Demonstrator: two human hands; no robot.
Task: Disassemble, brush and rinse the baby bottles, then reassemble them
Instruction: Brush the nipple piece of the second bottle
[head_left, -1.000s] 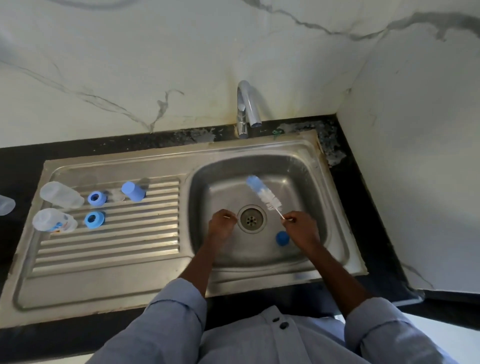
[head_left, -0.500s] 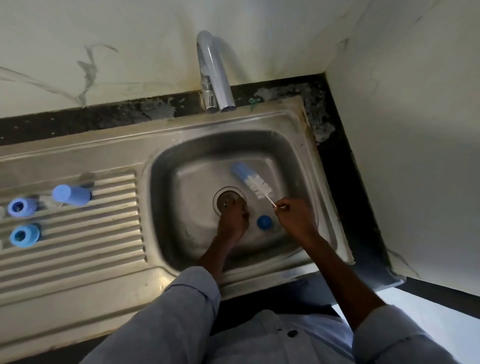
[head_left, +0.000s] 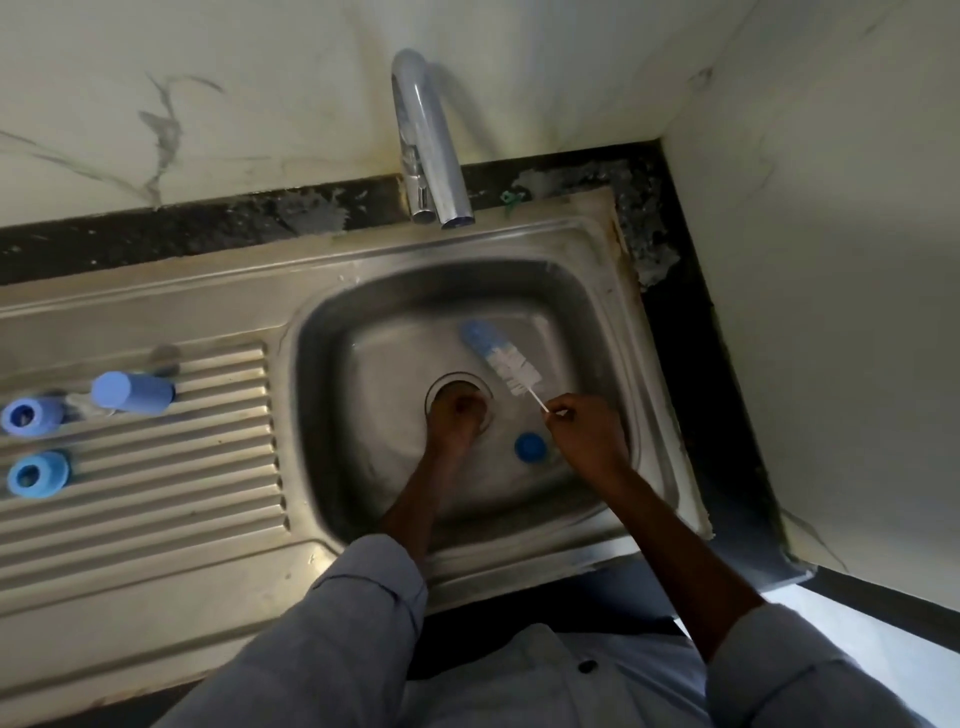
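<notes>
In the sink basin (head_left: 587, 322), my right hand (head_left: 587, 434) pinches the thin white handle of a bottle brush (head_left: 501, 358) whose blue-and-white head points up and to the left. My left hand (head_left: 456, 418) is curled over the drain (head_left: 457, 382), and what its fingers hold is hidden. A small blue part (head_left: 530, 447) lies on the basin floor between my hands. On the ribbed drainboard (head_left: 156, 499) to the left lie a blue cap (head_left: 132, 392) and two blue collar rings (head_left: 28, 415) (head_left: 37, 473).
The chrome tap (head_left: 428, 145) arches over the basin's back edge. A marble wall rises behind and on the right. Black counter (head_left: 691, 332) borders the sink at the right.
The view has dropped closer and shifted right, so the clear bottles at the left left the frame. My left hand moved from left of the drain onto it. The brush stays in my right hand.
</notes>
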